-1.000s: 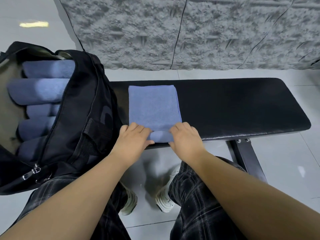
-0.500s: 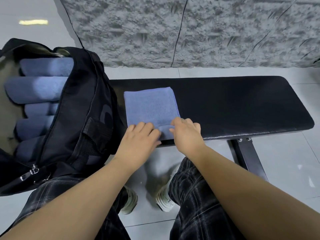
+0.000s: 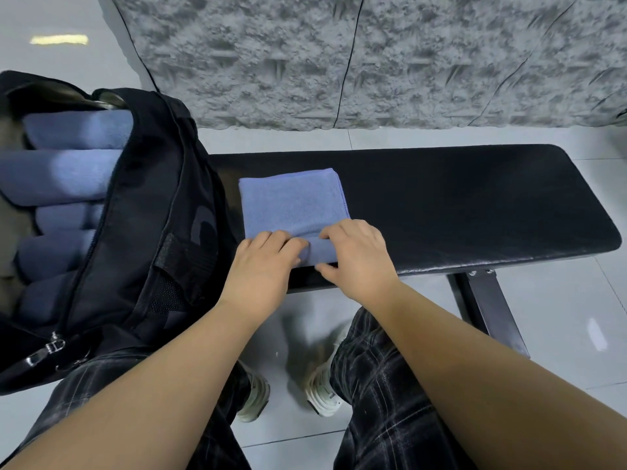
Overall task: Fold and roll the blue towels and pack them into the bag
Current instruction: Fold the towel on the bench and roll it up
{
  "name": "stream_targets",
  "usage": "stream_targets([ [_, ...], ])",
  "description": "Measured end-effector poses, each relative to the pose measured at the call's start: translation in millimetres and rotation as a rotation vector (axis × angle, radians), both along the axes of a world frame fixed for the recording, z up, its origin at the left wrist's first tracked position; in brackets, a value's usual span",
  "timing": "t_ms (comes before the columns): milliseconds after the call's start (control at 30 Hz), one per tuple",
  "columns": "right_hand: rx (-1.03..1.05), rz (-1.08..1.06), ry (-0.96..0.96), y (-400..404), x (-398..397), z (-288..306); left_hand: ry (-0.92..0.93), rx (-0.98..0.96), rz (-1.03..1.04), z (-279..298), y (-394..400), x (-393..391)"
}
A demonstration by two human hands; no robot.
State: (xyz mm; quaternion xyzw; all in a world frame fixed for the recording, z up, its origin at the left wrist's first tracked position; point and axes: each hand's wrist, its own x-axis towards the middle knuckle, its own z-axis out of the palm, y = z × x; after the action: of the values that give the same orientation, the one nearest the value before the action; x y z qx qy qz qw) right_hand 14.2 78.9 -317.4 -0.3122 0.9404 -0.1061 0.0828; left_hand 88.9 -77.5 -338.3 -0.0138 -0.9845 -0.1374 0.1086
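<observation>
Two hands on a half-rolled blue towel, black bench, packed bag at left

Left of frame: black bag (image 3: 142, 232) unzipped and gaping, five rolled blue towels (image 3: 64, 178) stacked inside, zipper pull low at lower left. Centre: folded blue towel (image 3: 291, 201) lying flat on the black bench (image 3: 458, 205), just beside the bag; its near end is turned up into a short roll at the bench's front edge. Left hand (image 3: 264, 266) on the roll's left part, fingers curled over it, thumb against its near side. Right hand (image 3: 359, 256) on the roll's right end, fingers bent over the top, thumb under the near edge; both grips narrow, holding towel. Right of frame: bench padding bare, metal leg (image 3: 492, 310) below. Bottom: plaid trousers (image 3: 383, 401), pale shoes (image 3: 319, 395) on grey floor tiles (image 3: 559, 334). Top: rough grey wall (image 3: 373, 56)
</observation>
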Motion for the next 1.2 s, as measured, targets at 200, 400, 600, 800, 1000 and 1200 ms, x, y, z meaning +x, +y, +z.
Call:
stream_targets([
  [200,0.048,-0.077,-0.145,0,-4,12,-0.093,0.062,0.002,3,-6,-3],
  [400,0.124,-0.097,-0.476,12,0,33,-0.287,0.213,-0.050,17,-7,0],
  [600,0.131,-0.066,-0.483,15,-4,27,-0.283,0.193,-0.003,18,-5,1],
  [800,0.117,-0.124,-0.298,11,-16,9,0.046,-0.013,-0.061,17,1,1],
  [1000,-0.128,-0.214,-0.074,2,-13,12,0.018,-0.142,-0.022,10,14,4],
  [1200,-0.205,-0.056,-0.019,-2,-5,14,-0.067,-0.137,0.030,5,14,-1],
])
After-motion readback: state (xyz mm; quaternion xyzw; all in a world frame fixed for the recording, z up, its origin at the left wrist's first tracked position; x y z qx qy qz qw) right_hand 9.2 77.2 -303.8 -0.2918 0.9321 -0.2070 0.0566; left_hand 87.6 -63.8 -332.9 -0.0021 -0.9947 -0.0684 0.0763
